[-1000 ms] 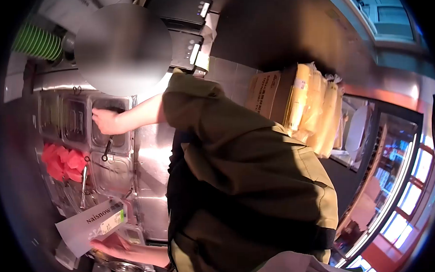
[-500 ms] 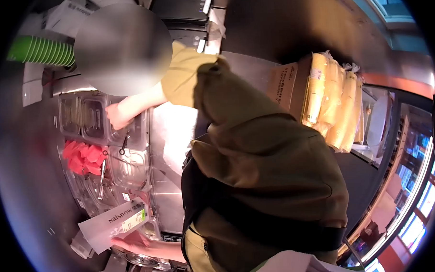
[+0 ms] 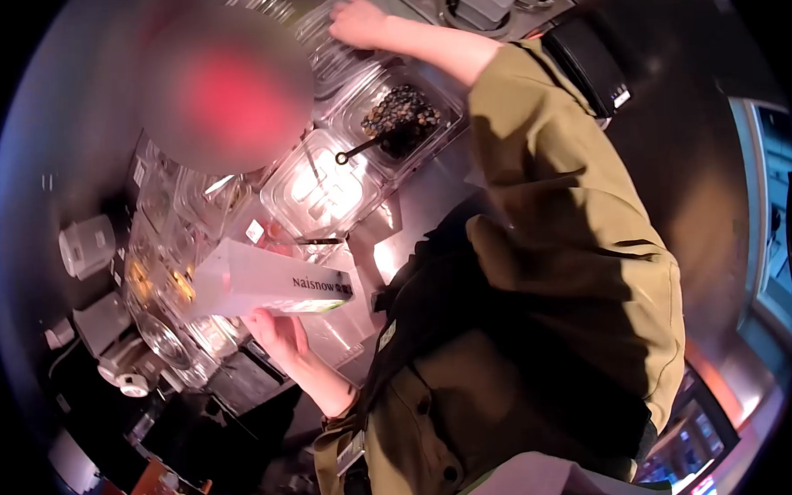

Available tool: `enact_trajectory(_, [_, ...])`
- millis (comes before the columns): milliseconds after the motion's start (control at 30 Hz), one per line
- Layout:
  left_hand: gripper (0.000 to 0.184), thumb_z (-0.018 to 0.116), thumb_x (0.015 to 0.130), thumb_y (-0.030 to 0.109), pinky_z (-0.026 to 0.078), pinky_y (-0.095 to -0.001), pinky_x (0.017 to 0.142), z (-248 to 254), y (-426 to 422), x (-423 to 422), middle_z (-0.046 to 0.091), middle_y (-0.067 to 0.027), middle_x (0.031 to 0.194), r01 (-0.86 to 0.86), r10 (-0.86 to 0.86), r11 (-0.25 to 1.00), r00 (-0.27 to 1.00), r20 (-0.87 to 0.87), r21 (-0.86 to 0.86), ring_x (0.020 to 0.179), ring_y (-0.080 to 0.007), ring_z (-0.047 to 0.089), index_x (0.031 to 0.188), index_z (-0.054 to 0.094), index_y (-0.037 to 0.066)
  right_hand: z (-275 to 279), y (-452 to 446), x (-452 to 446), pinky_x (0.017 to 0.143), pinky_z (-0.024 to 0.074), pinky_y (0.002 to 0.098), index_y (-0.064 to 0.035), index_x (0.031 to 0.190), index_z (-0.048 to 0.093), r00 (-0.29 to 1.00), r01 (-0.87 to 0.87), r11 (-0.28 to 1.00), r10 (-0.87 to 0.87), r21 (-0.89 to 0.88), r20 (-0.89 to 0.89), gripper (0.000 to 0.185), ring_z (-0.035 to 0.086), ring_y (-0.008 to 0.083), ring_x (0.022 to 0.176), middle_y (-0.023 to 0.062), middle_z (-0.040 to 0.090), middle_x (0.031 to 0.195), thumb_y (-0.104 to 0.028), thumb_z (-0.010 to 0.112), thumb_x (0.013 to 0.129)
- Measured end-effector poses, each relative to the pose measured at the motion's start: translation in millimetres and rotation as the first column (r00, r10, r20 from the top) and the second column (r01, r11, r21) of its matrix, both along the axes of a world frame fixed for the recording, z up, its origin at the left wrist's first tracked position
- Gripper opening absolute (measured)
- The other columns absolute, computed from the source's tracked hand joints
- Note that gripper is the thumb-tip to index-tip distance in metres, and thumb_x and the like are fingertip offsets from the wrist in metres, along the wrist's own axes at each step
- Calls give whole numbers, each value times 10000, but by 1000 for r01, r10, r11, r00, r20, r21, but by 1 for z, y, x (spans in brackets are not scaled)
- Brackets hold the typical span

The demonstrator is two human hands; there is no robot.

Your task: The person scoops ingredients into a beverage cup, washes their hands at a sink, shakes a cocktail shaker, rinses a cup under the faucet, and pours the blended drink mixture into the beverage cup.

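Observation:
My left hand [image 3: 279, 333] is closed around the base of a white tapered paper container [image 3: 279, 282] printed "Naisnow", which lies tilted in the air above the counter. My right hand [image 3: 360, 22] reaches out at the top of the view, its fingers curled down on a clear plastic lid [image 3: 341, 62]; the exact grip is hard to see. Nearer to me, an uncovered clear tub holds dark and brown bean-like pieces [image 3: 402, 112]. A dark ladle [image 3: 358, 150] rests in it, handle toward the neighbouring clear-lidded tub [image 3: 315, 185].
More clear tubs [image 3: 207, 197] line the counter, one with yellow pieces [image 3: 140, 278]. A white canister [image 3: 88, 247] stands at the far left. Several grey containers [image 3: 492, 0] sit at the top, near a black machine [image 3: 586, 62]. A blurred disc covers part of the upper left.
The view has turned and come closer to the tubs. The bean-like pieces now show uncovered, and my right hand is beyond them. The paper container in my left hand has tipped over.

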State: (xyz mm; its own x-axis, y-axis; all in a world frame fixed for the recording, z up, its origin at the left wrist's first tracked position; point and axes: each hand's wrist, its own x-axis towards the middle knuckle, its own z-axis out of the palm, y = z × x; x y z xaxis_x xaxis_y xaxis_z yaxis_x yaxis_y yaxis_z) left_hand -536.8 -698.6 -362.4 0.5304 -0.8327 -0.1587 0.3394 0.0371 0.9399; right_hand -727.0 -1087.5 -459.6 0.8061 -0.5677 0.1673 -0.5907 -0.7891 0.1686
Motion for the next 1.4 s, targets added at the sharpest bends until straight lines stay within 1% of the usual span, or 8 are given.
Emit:
enact_trajectory(100, [644, 617, 772, 329, 284, -415, 980, -12, -5, 4, 394, -56, 1268, 37, -37, 999, 999, -26, -9, 1159, -213, 380, 1293, 311, 104, 20, 49, -13, 726, 434, 366, -75, 754, 589, 987, -77, 992, 61, 104, 148, 148, 521, 242, 933, 79, 554, 848, -186, 593, 656])
enact_trajectory(167, [642, 614, 781, 279, 290, -405, 974, -19, -11, 1, 405, -68, 1249, 14, -14, 1000, 998, -67, 4, 1150, -212, 386, 1297, 287, 80, 17, 96, -28, 701, 444, 381, -59, 773, 577, 995, -97, 823, 78, 560, 57, 168, 530, 269, 907, 101, 545, 852, -166, 618, 652])
enact_trajectory(233, [644, 617, 782, 251, 298, -399, 965, -25, -24, 1, 413, -73, 1235, 68, -66, 997, 995, -75, 28, 1137, -213, 396, 1297, 278, 64, -15, 120, -40, 699, 447, 395, -44, 775, 576, 965, -241, 713, 101, 659, 244, 134, 553, 300, 848, 128, 555, 846, -137, 602, 682])
enact_trajectory(333, [662, 637, 773, 229, 322, -370, 938, -15, -42, -5, 440, -82, 1189, 189, -190, 982, 982, -24, -10, 1085, -207, 433, 1295, 273, 45, -41, 110, -37, 691, 448, 407, -31, 816, 566, 993, -89, 621, 119, 779, 19, 145, 566, 322, 785, 154, 569, 814, -126, 589, 709])
enact_trajectory(467, [718, 689, 729, 223, 365, -279, 841, -11, -40, 3, 500, -51, 1065, 200, -198, 977, 980, -31, 77, 933, -146, 487, 1287, 289, 13, -14, 91, -59, 595, 436, 440, 14, 807, 537, 930, -257, 673, -22, 694, 366, 128, 561, 380, 693, 219, 559, 694, -100, 534, 750])
enact_trajectory(900, [676, 673, 703, 100, 392, -273, 853, -2, -55, -3, 507, -57, 1120, 412, -446, 841, 895, 19, 350, 990, -132, 497, 1284, 338, 17, -45, 115, -73, 584, 486, 263, 41, 875, 502, 692, -315, 56, -669, 947, 270, 114, 578, 129, 624, 64, 555, 673, -62, 479, 833])
enact_trajectory(1033, [668, 656, 707, 52, 386, -283, 883, -12, -65, -2, 498, -66, 1154, 491, -536, 776, 844, 4, 397, 1030, -139, 488, 1289, 329, 18, -31, 103, -86, 630, 519, 244, 90, 875, 483, 596, -345, -44, -782, 938, 183, 139, 616, 177, 678, 115, 579, 733, -43, 455, 848])
enact_trajectory(1400, [715, 600, 690, -108, 357, -288, 928, -18, -131, -49, 417, -89, 1234, 707, -731, 661, 682, 2, 250, 1108, -172, 429, 1311, 284, 54, 138, 116, -107, 732, 503, 283, 65, 974, 497, 409, -639, 259, -683, 724, 605, 192, 612, 191, 804, 162, 605, 848, -82, 494, 851])
